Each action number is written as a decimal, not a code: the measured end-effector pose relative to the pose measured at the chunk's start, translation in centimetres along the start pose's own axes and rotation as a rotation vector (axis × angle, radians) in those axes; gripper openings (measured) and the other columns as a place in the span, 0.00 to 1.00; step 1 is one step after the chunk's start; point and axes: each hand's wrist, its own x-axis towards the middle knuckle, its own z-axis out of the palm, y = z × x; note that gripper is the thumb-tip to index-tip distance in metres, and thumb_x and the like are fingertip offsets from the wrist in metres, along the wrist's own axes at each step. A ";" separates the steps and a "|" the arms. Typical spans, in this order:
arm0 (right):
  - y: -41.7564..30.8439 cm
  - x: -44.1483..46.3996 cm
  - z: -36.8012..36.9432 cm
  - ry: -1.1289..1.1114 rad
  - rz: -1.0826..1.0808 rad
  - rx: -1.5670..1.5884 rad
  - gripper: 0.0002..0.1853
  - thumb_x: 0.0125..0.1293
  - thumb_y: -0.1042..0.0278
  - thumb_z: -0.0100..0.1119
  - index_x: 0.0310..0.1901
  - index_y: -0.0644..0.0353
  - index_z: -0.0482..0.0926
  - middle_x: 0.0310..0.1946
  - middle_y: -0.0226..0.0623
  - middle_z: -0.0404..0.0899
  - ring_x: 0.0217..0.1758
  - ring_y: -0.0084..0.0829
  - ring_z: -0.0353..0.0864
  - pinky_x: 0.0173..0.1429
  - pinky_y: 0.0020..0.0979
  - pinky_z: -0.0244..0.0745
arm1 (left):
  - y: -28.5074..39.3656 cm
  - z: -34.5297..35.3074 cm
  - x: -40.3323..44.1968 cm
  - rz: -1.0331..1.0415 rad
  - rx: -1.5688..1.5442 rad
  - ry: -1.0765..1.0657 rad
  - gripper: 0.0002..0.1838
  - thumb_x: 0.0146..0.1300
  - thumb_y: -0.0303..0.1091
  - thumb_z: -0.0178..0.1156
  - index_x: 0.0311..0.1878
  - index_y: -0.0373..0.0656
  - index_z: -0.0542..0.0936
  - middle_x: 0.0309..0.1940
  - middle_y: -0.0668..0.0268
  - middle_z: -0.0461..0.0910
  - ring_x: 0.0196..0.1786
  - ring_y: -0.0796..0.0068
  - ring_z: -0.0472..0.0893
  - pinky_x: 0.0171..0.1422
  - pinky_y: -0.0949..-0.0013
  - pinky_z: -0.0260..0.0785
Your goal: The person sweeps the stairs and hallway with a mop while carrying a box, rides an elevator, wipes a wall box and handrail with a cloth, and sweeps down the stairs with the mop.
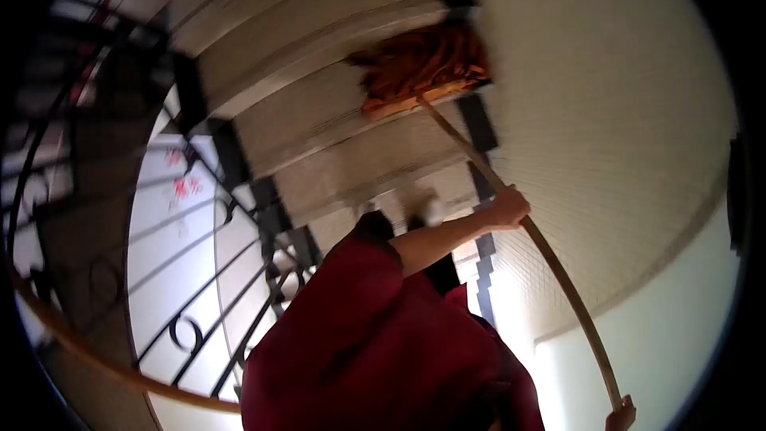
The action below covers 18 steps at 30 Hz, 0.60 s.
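Note:
A mop with a flat orange head and shaggy rust-brown strips rests on a stair step beside the right-hand wall. Its long wooden handle runs down toward me and looks bent in the wide lens. Partway along the handle, my left hand is closed round the wood, the forearm reaching across from a dark red sleeve. Near the handle's upper end, at the lower right edge, my right hand grips it too; only part of that hand shows.
Stone-coloured steps with dark side borders lie before me. On the left runs a black metal railing with a wooden handrail. A pale tiled wall closes the right side. Red marks show on a white surface beyond the railing.

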 end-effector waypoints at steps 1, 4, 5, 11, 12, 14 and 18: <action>-0.4 1.0 -2.1 -0.056 -0.012 -0.090 0.15 0.51 0.64 0.46 0.41 0.43 0.75 0.23 0.37 0.78 0.24 0.39 0.77 0.27 0.38 0.74 | -0.2 -1.6 -1.8 -0.045 0.004 0.044 0.08 0.30 0.36 0.62 0.17 0.44 0.75 0.15 0.62 0.73 0.25 0.65 0.74 0.39 0.62 0.59; -2.0 1.6 -6.1 0.095 -0.098 -0.158 0.15 0.51 0.62 0.45 0.42 0.43 0.75 0.22 0.39 0.77 0.24 0.39 0.77 0.27 0.39 0.73 | -0.5 -5.3 -8.7 -0.188 0.014 0.092 0.07 0.31 0.35 0.61 0.15 0.44 0.74 0.14 0.62 0.72 0.25 0.64 0.73 0.38 0.62 0.60; -3.0 1.7 -6.5 0.163 -0.111 -0.138 0.15 0.51 0.61 0.45 0.42 0.44 0.75 0.21 0.39 0.77 0.24 0.40 0.77 0.26 0.39 0.73 | 0.0 -5.9 -11.4 -0.229 0.017 0.110 0.07 0.31 0.35 0.60 0.15 0.44 0.74 0.14 0.62 0.72 0.24 0.64 0.73 0.37 0.62 0.60; -15.1 13.5 -20.4 0.631 -0.175 -0.090 0.21 0.63 0.55 0.35 0.53 0.56 0.66 0.42 0.40 0.74 0.41 0.41 0.74 0.50 0.38 0.64 | -5.9 -9.6 -26.6 -0.643 0.045 0.681 0.05 0.37 0.27 0.57 0.22 0.44 0.76 0.22 0.59 0.73 0.30 0.58 0.72 0.39 0.57 0.60; -17.6 15.7 -20.4 1.027 -0.348 -0.190 0.19 0.62 0.59 0.40 0.52 0.56 0.67 0.39 0.40 0.75 0.39 0.39 0.74 0.47 0.39 0.66 | -7.9 -9.5 -29.1 -0.817 0.093 0.531 0.05 0.37 0.26 0.56 0.23 0.44 0.76 0.23 0.59 0.74 0.31 0.58 0.72 0.40 0.59 0.60; -24.3 15.0 -22.4 1.197 -0.535 -0.099 0.15 0.56 0.75 0.47 0.47 0.59 0.71 0.35 0.34 0.76 0.39 0.33 0.73 0.42 0.38 0.68 | -10.6 -8.5 -32.8 -0.824 0.219 0.829 0.03 0.37 0.28 0.57 0.20 0.45 0.76 0.21 0.61 0.74 0.30 0.60 0.72 0.40 0.61 0.59; -21.9 13.3 -16.8 1.328 -0.666 0.034 0.16 0.46 0.77 0.52 0.41 0.62 0.71 0.19 0.36 0.69 0.21 0.32 0.69 0.25 0.31 0.64 | -6.1 -10.9 -29.7 -0.742 0.333 0.737 0.01 0.38 0.30 0.58 0.18 0.49 0.76 0.16 0.66 0.73 0.24 0.63 0.72 0.39 0.63 0.59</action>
